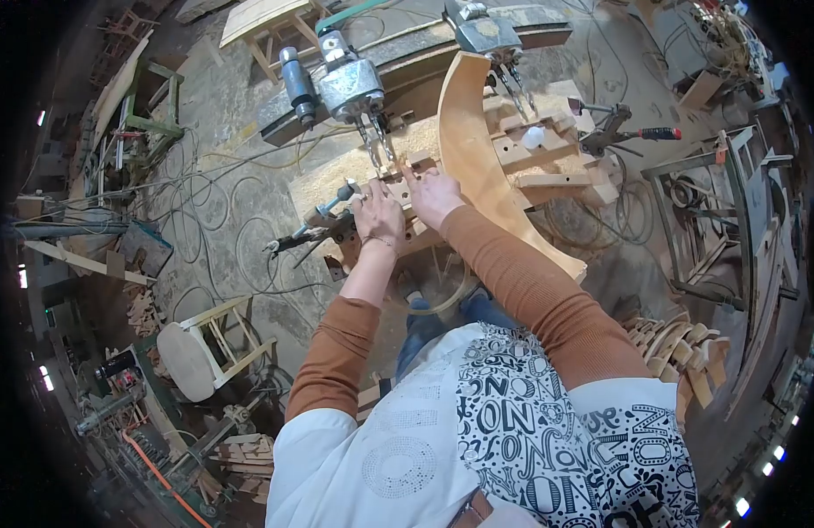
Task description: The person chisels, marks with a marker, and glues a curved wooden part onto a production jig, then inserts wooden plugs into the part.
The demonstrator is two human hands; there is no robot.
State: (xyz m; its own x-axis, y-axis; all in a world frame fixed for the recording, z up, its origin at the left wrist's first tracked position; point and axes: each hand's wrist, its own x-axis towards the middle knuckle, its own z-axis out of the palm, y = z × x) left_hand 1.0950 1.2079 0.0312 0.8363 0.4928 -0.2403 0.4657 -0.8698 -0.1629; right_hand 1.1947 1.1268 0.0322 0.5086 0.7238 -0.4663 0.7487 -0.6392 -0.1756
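My left hand (378, 214) is bent over a wooden piece (405, 195) on the drilling jig, its fingertips close below a pair of drill bits (372, 145). Beside it, my right hand (435, 195) grips the same area, index finger reaching forward near a small wooden block (420, 160). The thumbs and the undersides of the fingers are mostly hidden. A large curved wooden board (473, 132) stands just right of my right hand and passes beside that forearm. Sawdust (328, 180) covers the surface around the bits.
A second drill head (486, 35) hangs beyond the curved board. Clamps (323, 216) flank the jig at left, with another clamp (614, 132) at right. Hoses lie on the floor. A stool (191, 356) lies at left; curved wooden parts (684, 352) are piled at right.
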